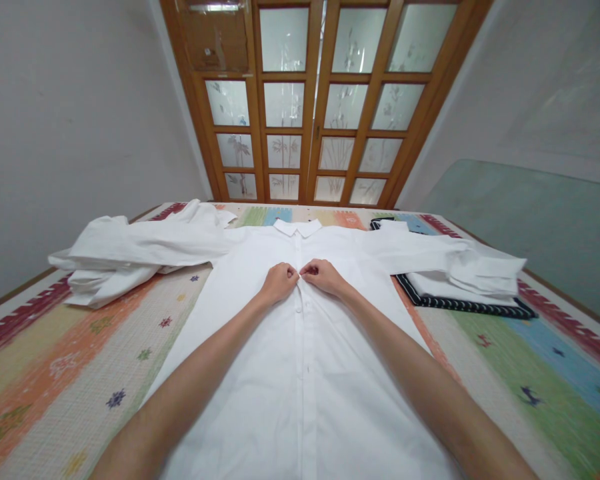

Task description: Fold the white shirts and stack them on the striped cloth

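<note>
A white button-up shirt lies front side up with its collar away from me and both sleeves spread sideways. At the front placket, on the chest, my left hand pinches the cloth edge with thumb and fingers. Close beside it, my right hand pinches the other edge of the placket. The fingertips of both hands nearly meet; the button between them, if there is one, is hidden. Below the hands the placket runs toward me, with a button showing and the two edges slightly apart.
Under the left sleeve is a pile of white clothing. A folded black-and-white striped garment lies beneath the right sleeve. A colourful patterned cloth covers the table. Wooden glass-paned doors stand behind, and a pale green panel leans at right.
</note>
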Action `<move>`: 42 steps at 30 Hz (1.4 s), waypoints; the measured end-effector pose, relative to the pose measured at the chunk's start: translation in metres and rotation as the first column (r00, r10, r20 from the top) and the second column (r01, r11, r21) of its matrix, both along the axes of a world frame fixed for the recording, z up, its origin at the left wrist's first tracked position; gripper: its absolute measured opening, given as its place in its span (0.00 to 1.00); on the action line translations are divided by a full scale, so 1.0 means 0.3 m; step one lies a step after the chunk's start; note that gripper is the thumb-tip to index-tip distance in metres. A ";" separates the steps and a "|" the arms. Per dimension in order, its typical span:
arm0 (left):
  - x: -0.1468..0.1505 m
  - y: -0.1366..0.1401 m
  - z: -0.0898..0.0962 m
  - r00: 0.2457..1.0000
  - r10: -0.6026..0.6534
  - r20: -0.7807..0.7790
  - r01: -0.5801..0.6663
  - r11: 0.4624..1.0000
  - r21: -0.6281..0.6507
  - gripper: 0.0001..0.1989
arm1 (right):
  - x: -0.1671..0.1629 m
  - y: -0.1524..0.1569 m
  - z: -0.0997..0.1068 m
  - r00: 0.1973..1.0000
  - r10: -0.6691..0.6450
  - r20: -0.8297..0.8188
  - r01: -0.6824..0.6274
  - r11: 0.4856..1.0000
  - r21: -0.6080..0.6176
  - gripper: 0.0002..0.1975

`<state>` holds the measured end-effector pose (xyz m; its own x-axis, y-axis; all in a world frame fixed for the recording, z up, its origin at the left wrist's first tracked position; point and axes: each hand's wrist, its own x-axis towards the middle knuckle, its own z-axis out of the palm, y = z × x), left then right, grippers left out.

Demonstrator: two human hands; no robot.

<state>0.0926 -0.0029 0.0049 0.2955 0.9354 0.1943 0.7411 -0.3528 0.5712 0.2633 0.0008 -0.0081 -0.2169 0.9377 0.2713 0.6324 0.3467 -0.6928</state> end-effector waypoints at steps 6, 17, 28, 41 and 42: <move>-0.022 0.006 0.002 0.996 -0.056 0.066 0.057 0.998 -0.008 0.10 | -0.004 -0.008 0.006 1.000 -0.009 -0.013 0.010 1.000 0.003 0.08; -0.031 0.013 -0.005 0.991 -0.093 0.096 0.095 0.995 -0.012 0.10 | -0.012 -0.013 0.015 0.999 -0.042 0.024 0.043 0.999 -0.009 0.07; -0.030 0.010 -0.006 0.992 -0.083 0.092 0.081 0.997 0.018 0.10 | -0.023 -0.008 0.032 0.986 0.000 0.169 0.015 0.996 -0.092 0.11; -0.027 0.018 -0.012 0.990 -0.020 0.138 0.022 1.000 -0.018 0.11 | -0.030 -0.020 0.014 0.989 -0.038 0.146 0.041 0.999 -0.020 0.07; -0.025 0.018 -0.014 0.990 -0.015 0.139 0.018 1.000 -0.018 0.10 | -0.029 -0.019 0.010 0.991 -0.036 0.129 0.038 0.999 -0.014 0.06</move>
